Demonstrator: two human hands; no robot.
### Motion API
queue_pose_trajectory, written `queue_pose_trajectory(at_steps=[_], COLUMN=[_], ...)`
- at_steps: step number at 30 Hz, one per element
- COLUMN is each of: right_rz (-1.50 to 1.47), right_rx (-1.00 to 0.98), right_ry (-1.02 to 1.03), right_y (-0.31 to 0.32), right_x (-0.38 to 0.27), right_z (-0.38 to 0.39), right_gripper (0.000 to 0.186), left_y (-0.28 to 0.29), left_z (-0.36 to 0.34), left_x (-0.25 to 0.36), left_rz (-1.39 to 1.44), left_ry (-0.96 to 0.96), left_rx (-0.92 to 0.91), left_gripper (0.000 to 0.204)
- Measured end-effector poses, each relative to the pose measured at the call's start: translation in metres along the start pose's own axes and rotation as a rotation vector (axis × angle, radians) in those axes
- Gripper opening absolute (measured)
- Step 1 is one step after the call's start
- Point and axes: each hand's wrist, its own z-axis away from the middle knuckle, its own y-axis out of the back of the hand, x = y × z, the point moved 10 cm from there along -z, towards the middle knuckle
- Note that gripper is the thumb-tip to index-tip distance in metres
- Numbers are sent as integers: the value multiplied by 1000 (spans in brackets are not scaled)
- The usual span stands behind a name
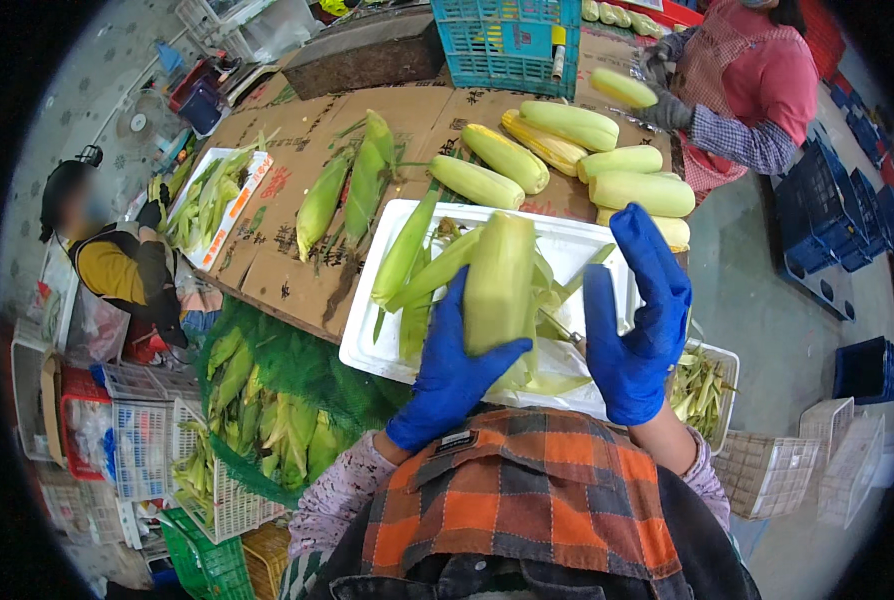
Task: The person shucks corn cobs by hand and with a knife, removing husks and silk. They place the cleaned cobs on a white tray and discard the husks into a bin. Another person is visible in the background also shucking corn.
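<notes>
Blue gloves, plaid apron

Left hand (454,372) and right hand (635,318) wear blue rubber gloves; patterned purplish sleeves (339,493) at both arms, and an orange-and-dark checked apron (527,500) over a dark garment.

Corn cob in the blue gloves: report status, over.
Left hand has its grip closed on the husked corn cob, upright over the white tray. Right hand open beside it, not touching. Loose husks in the tray underneath.

Produce-packing floor: corn (573,125), crates (507,40)
</notes>
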Motion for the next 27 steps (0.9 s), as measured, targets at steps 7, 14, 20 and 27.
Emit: queue_pose_trajectory(at_steps=[7,14,20,27], right_rz=[-1238,-1816,-1601,-1604], right_rx=[-421,-611,-758,-911], right_ry=[-1180,-1372,-1403,-1283], right_y=[-110,-123,-122,-115], right_x=[42,40,41,24], right_z=[83,110,135,132], right_gripper=[55,77,74,74], left_y=[3,33,18,16], left_z=[1,-35,-66,-85], left_x=[42,68,72,53], left_rz=[-158,-233,-322,-211], left_ry=[-191,-428,-567,-101], left_rx=[10,142,97,-248], left_gripper=[71,38,24,18])
